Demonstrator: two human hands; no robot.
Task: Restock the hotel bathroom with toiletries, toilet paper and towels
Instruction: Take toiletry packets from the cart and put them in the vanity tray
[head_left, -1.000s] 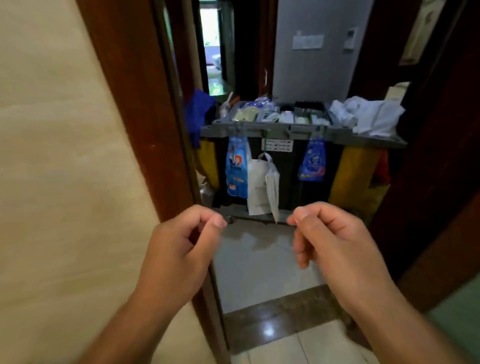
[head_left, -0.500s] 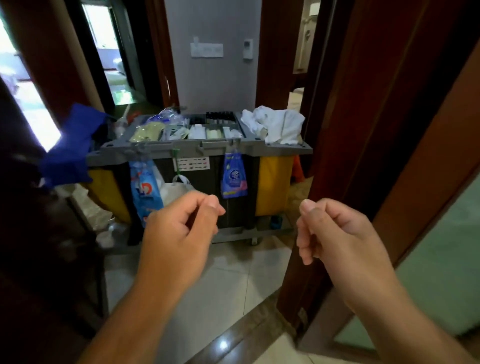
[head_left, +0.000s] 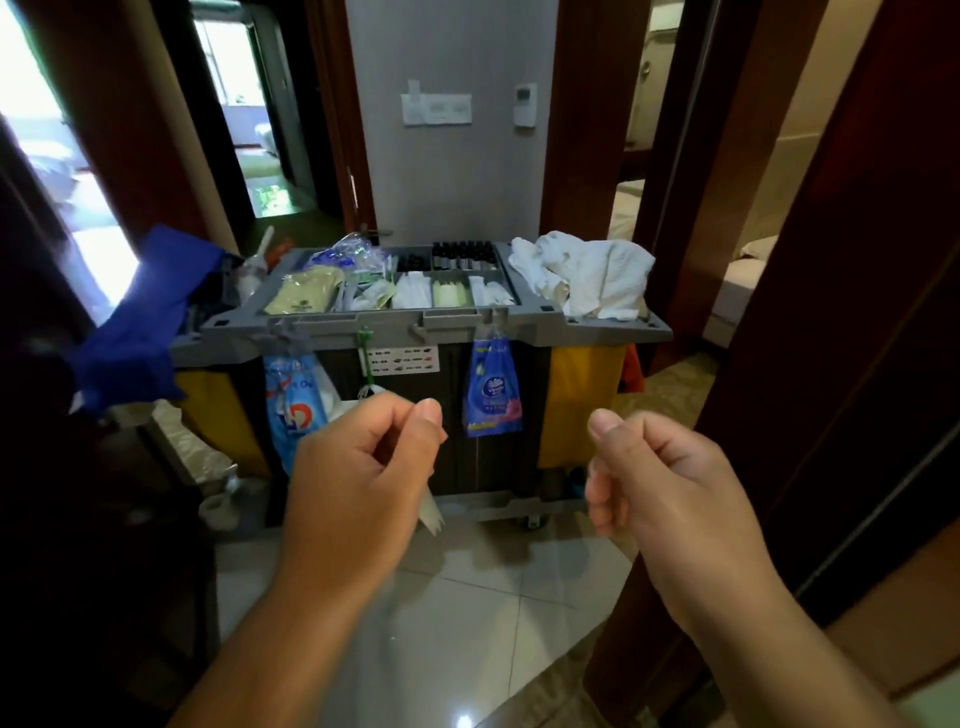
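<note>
We face the supply cart (head_left: 613, 328), parked just beyond the door frame (head_left: 831, 312), presumably so stock lies within reach. Its top compartments hold sorted toiletries (head_left: 452, 292); towels (head_left: 582, 275) are heaped at its right end. The left hand (head_left: 358, 467) and right hand (head_left: 660, 478) hover before it, fingers curled, holding nothing visible.

Grey cart (head_left: 613, 328), yellow bags (head_left: 576, 400), white towels (head_left: 587, 275)
</note>
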